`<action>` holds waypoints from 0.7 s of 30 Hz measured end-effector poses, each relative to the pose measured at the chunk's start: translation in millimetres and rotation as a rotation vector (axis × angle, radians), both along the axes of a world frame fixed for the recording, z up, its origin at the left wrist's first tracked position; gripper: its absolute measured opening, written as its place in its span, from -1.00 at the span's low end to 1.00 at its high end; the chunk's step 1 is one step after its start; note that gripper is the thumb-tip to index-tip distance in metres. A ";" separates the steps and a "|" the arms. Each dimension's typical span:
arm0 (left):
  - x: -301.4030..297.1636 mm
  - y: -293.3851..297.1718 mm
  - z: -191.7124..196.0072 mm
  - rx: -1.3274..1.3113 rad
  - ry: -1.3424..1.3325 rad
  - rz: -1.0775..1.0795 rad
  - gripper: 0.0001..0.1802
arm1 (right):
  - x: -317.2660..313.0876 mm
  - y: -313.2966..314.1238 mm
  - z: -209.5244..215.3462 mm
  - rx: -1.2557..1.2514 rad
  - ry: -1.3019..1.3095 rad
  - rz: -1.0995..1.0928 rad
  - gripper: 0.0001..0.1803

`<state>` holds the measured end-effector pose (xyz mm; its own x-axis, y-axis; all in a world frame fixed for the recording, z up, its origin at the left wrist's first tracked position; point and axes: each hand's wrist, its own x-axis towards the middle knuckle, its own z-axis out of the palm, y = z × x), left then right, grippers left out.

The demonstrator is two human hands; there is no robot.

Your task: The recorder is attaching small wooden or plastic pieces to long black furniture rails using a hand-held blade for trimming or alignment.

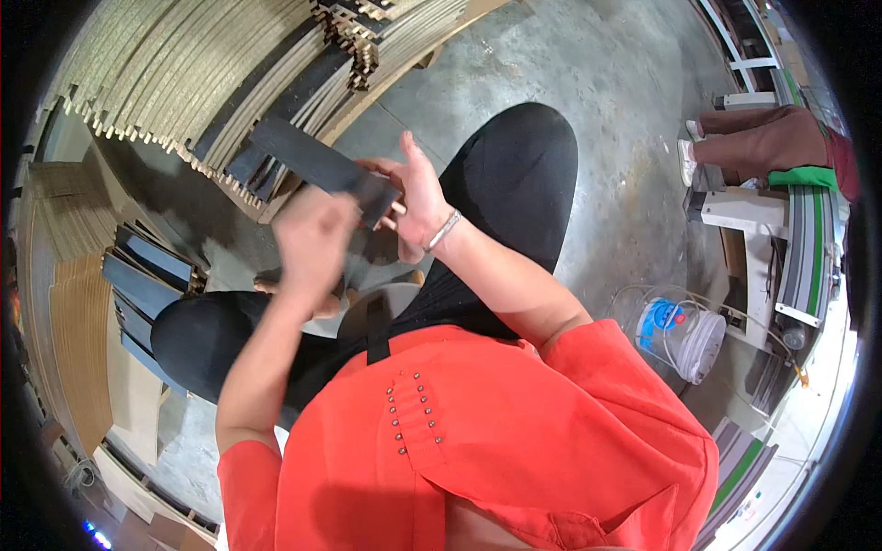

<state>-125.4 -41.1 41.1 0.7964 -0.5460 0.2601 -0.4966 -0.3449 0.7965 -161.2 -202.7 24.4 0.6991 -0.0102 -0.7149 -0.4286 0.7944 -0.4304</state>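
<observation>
A narrow black board is held up in front of me, slanting from upper left down to my right hand. My right hand supports its near end, thumb stretched upward and the other fingers partly hidden behind the board. Short pale wooden dowels stick out by my right palm at that end. Just left of it, my left hand is smeared by motion beside the board's lower edge. Its fingers look curled, but what they hold, if anything, does not show.
Stacked boards with dowels along their edges stand at the upper left. More black boards lie beside my left knee, near stacked brown sheets. A white bucket sits on the floor to the right, and another person is farther off.
</observation>
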 end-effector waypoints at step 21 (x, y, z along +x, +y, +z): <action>28.9 29.6 -32.6 -0.159 0.125 0.288 -0.92 | -7.2 13.4 -32.2 0.296 -0.123 0.430 -0.44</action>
